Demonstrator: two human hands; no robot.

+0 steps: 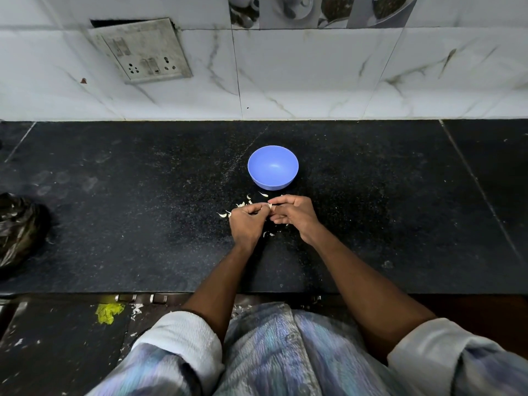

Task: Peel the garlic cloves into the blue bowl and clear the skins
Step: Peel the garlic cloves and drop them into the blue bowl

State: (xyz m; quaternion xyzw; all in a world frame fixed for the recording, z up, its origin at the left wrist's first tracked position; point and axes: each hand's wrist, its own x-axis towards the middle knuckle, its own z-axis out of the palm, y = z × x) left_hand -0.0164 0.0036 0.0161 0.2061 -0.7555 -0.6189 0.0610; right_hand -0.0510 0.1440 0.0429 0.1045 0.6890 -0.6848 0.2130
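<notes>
Stood on a black stone counter (114,224), midway along it and nearer the back edge than the front: a blue bowl (273,167), upright, nothing visible inside. Just in front of the bowl, both hands met above the counter. Left hand (246,224) curled, fingers bent inward, pinching a pale clove (269,206) at the fingertips. Right hand (294,214) curled too, thumb and fingers closing on the same clove from the other side. Scattered around and under the hands: pale skins (224,214), some left of the left hand, some between hands and bowl, a few between the wrists. Nothing lay between hands and bowl but those scraps.

At the counter's far left edge sat a crumpled dark bag (20,227), well apart from the bowl. Behind the back edge rose a white marbled tile wall (314,81), with a grimy switch-and-socket plate (143,50) up left, tilted loose at its top. No legible writing anywhere. Below the front edge showed a yellow smear (108,312) and pale flecks on a dark floor.
</notes>
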